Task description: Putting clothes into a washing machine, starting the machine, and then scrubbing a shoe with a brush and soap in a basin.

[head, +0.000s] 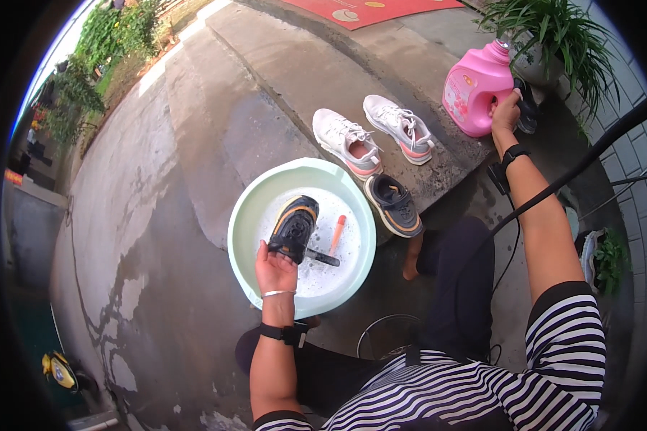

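My left hand [278, 269] holds a dark shoe with an orange stripe [295, 225] by its heel end, over a pale green plastic basin [240, 237] of sudsy water. The shoe's strap hangs loose to the right. An orange-handled tool [338, 233] lies in the suds, its lower end hidden. At the upper right, my right hand [504, 111] grips the handle of a pink detergent jug [472, 89], whose mouth has no cap on it. Another dark shoe [392, 204] rests against the concrete step beside the basin.
A pair of white and pink sneakers, one nearer [348, 141] and one farther [399, 129], stands on the concrete step [280, 108]. A potted plant [555, 43] and a black shoe [527, 108] are behind the jug. A black cable [571, 167] crosses over my right arm.
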A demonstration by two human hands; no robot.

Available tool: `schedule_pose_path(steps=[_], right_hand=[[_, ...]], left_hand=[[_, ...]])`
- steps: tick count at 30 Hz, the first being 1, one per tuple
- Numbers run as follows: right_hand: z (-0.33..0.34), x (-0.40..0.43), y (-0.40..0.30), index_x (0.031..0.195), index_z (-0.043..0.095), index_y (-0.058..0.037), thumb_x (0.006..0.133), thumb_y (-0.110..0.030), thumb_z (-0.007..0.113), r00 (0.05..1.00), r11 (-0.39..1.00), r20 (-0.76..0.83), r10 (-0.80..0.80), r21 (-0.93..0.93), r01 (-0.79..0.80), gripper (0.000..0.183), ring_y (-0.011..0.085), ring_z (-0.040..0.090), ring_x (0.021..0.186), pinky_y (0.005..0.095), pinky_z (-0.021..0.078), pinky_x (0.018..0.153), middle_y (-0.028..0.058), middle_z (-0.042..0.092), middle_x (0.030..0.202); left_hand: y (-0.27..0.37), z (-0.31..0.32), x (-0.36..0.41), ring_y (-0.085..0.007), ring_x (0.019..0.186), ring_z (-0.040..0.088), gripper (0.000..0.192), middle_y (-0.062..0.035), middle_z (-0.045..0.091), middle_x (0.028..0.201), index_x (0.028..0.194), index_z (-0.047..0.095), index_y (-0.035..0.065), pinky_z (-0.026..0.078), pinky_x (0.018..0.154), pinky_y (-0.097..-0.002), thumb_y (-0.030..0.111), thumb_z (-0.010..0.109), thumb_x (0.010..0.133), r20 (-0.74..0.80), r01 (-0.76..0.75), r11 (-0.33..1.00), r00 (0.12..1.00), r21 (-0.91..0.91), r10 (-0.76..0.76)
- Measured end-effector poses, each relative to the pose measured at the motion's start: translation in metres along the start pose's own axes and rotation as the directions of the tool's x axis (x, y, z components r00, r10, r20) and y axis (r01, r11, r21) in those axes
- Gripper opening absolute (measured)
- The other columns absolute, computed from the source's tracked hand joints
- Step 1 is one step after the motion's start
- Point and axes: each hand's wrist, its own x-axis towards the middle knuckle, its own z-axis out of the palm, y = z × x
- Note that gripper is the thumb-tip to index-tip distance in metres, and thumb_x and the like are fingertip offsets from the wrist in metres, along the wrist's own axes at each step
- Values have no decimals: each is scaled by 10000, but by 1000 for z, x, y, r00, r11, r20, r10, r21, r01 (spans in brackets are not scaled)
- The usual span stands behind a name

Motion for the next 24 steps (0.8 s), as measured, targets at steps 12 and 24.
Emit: schedule_pose_path(steps=[12,24], right_hand=[[5,-250,11,1032,582,-31,818,-185,621,321,825,928,-187,-29,565,267,175,569,786,293,447,736,86,583,888],[34,-410,164,1057,608,-80,773,-206,564,-355,136,689,633,352,926,314,311,566,1015,428,411,856,143,608,1031]], left_hand=[[8,-32,28,-186,836,598,277,-73,616,979,1063,521,54,479,761,-311,297,471,938,-144,-190,977,974,-97,176],[8,-12,22,-187,1010,566,311,-101,587,1117,1136,519,2,440,894,-322,238,499,935,-96,-295,939,955,-175,282]])
